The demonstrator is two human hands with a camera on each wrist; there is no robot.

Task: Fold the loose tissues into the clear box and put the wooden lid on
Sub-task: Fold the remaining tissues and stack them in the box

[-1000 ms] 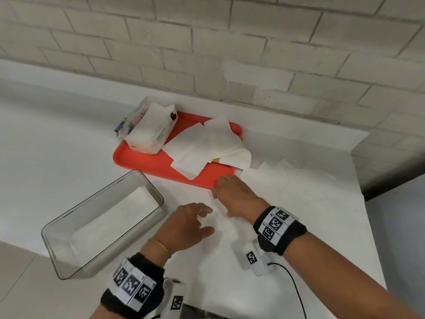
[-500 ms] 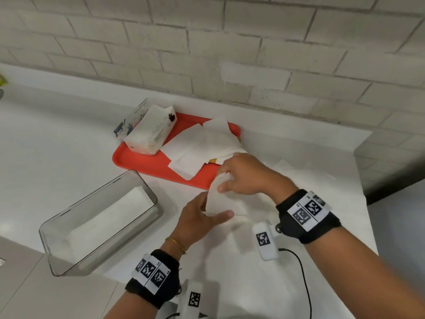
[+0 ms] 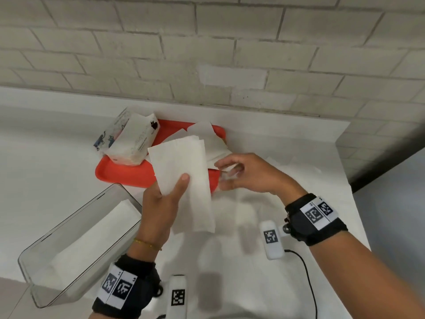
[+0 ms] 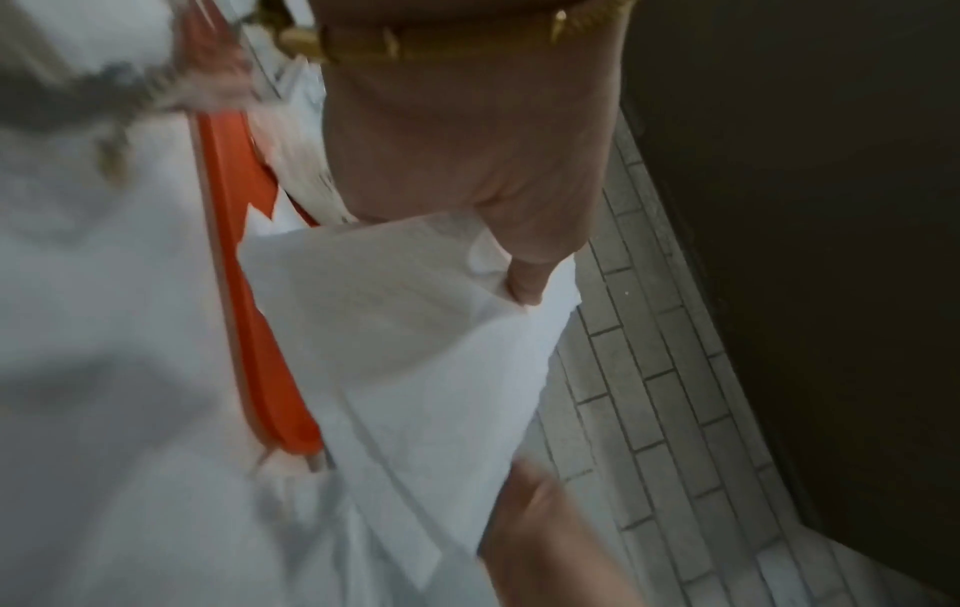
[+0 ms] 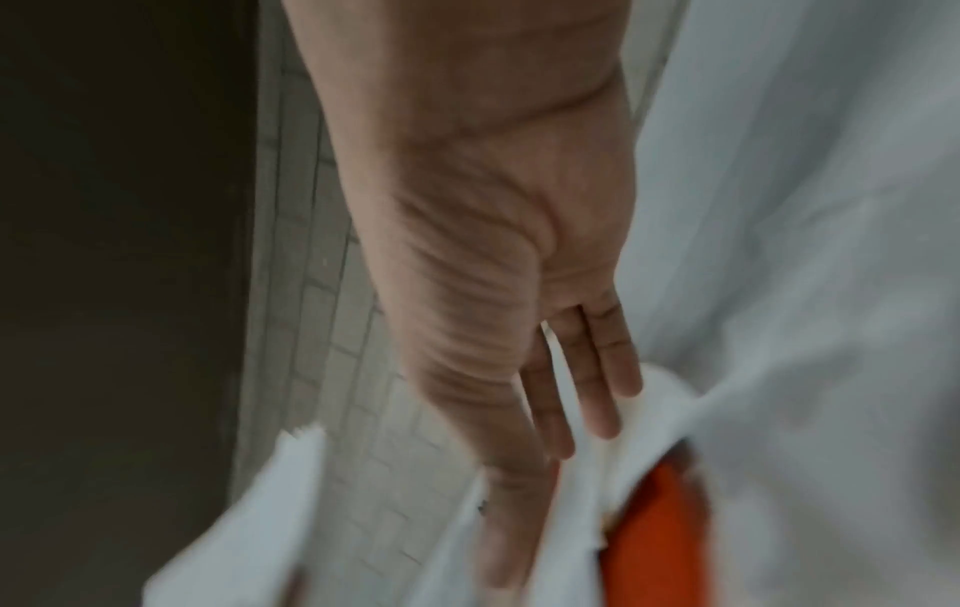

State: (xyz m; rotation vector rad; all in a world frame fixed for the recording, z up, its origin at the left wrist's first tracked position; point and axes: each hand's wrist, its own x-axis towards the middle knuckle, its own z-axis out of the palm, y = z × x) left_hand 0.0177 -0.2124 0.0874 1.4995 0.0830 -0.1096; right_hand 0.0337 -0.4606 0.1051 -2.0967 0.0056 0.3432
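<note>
Above white counter (image 3: pixel 57 162), folded tissue (image 3: pixel 184 180) hangs flat.

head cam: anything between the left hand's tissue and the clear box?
Nothing. In the head view the left hand holds the folded tissue up beside the clear box; between them only the hand itself and bare white table.

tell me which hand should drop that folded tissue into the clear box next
Left, most likely. The left hand already pinches the folded tissue and is right beside the clear box. The right hand is farther off, by the red tray, and blurred.
</note>
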